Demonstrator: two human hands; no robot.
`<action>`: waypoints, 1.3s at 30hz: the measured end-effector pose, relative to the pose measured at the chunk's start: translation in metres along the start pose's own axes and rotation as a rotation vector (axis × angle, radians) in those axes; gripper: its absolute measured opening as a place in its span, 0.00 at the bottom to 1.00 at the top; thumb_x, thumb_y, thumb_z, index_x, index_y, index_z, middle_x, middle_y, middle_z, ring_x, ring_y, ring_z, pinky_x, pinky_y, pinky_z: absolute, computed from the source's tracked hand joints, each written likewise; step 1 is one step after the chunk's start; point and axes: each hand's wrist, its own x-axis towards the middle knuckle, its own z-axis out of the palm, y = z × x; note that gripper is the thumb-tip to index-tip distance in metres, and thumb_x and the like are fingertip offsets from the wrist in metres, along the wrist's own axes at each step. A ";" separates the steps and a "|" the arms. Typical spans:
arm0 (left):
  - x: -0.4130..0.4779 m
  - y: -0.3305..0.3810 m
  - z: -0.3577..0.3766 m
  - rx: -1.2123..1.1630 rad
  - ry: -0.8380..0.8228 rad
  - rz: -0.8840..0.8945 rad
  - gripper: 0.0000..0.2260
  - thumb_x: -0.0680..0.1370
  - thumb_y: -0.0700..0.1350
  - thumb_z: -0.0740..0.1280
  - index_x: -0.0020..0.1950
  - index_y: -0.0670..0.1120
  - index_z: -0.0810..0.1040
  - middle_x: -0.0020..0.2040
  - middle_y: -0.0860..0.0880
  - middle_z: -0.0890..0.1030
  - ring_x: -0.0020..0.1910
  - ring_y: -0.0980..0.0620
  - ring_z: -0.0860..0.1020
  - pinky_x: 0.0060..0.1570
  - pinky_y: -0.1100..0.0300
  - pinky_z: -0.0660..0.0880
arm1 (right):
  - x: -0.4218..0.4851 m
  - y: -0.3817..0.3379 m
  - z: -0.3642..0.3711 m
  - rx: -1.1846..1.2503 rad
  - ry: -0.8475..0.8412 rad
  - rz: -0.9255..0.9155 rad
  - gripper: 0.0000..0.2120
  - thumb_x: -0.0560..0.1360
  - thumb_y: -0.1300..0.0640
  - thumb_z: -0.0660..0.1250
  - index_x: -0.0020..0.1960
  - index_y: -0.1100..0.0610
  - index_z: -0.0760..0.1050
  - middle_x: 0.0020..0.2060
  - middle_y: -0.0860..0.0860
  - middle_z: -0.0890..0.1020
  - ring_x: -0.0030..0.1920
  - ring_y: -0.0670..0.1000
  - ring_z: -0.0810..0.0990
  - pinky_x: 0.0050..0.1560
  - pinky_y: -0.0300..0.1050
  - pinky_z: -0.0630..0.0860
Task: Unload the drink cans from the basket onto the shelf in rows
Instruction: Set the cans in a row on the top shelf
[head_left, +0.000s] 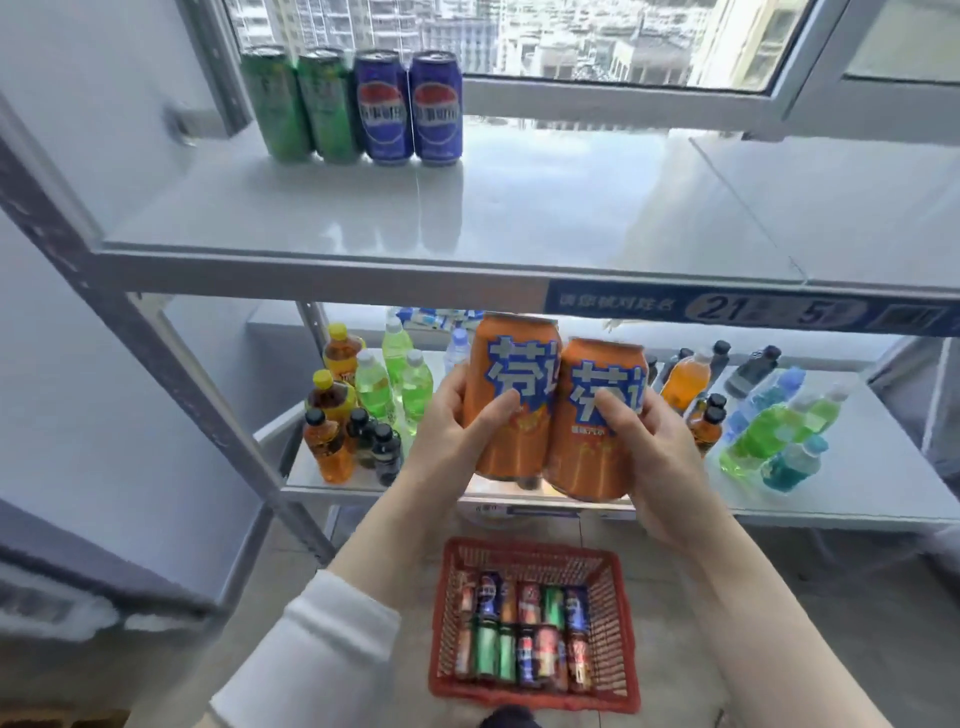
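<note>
My left hand (457, 421) grips an orange drink can (511, 395), and my right hand (652, 457) grips a second orange can (597, 421). Both cans are upright and touch side by side, held in the air below the front edge of the upper shelf (519, 208). At the back left of that shelf stands a row of two green cans (304, 104) and two blue cans (410, 106). The red basket (535, 556) sits on the floor under my arms, with several cans (524, 639) lying in it.
The lower shelf (857, 483) carries several bottles: orange, dark and green ones on the left (363, 395), green, blue and orange ones on the right (769, 426). A grey upright post (156, 332) runs down the left. A window is behind the upper shelf.
</note>
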 end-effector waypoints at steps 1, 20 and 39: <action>0.006 0.008 0.003 0.002 -0.003 0.036 0.22 0.62 0.57 0.69 0.55 0.53 0.74 0.48 0.53 0.83 0.49 0.54 0.81 0.46 0.60 0.78 | 0.005 -0.008 -0.001 0.008 -0.003 -0.018 0.41 0.52 0.33 0.76 0.56 0.55 0.75 0.49 0.53 0.84 0.50 0.53 0.82 0.44 0.47 0.80; 0.107 0.083 0.034 0.150 -0.007 0.217 0.30 0.65 0.54 0.71 0.63 0.46 0.68 0.56 0.46 0.79 0.53 0.52 0.80 0.46 0.62 0.78 | 0.104 -0.093 -0.018 0.003 -0.124 -0.174 0.25 0.64 0.44 0.74 0.55 0.55 0.74 0.48 0.53 0.83 0.50 0.53 0.83 0.43 0.44 0.80; 0.252 0.114 -0.010 0.495 -0.157 0.202 0.24 0.67 0.37 0.75 0.58 0.44 0.69 0.50 0.55 0.76 0.50 0.59 0.76 0.42 0.70 0.77 | 0.232 -0.121 -0.021 -0.416 -0.026 -0.265 0.25 0.64 0.59 0.76 0.58 0.55 0.72 0.50 0.47 0.80 0.51 0.43 0.78 0.41 0.31 0.76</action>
